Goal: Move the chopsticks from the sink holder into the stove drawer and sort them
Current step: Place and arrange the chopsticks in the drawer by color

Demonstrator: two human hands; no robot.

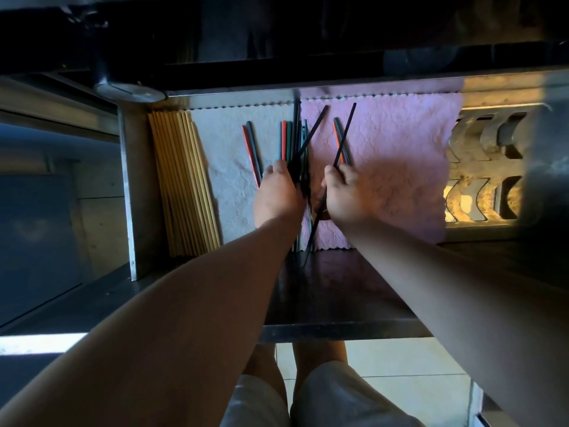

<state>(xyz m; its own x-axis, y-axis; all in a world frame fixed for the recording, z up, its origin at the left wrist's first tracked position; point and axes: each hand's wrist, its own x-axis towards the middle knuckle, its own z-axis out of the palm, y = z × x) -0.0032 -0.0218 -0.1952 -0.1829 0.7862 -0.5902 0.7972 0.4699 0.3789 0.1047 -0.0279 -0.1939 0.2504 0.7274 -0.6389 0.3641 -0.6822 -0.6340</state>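
The stove drawer (338, 329) is pulled out below me, lined with a white cloth (224, 143) and a pink cloth (400, 155). My left hand (277, 195) is closed around a bunch of coloured chopsticks (291, 137) in red, green, teal and black, fanned over the seam between the cloths. My right hand (343, 195) pinches a single black chopstick (346, 134) that slants up to the right. An orange and grey pair (338, 134) lies on the pink cloth under it. A red and grey pair (251, 146) lies on the white cloth.
A neat row of wooden chopsticks (181, 183) lies along the drawer's left wall. A perforated metal rack (486, 167) fills the drawer's right end. The dark stove front (277, 41) overhangs the back. Tiled floor and my knees show below the drawer's front edge.
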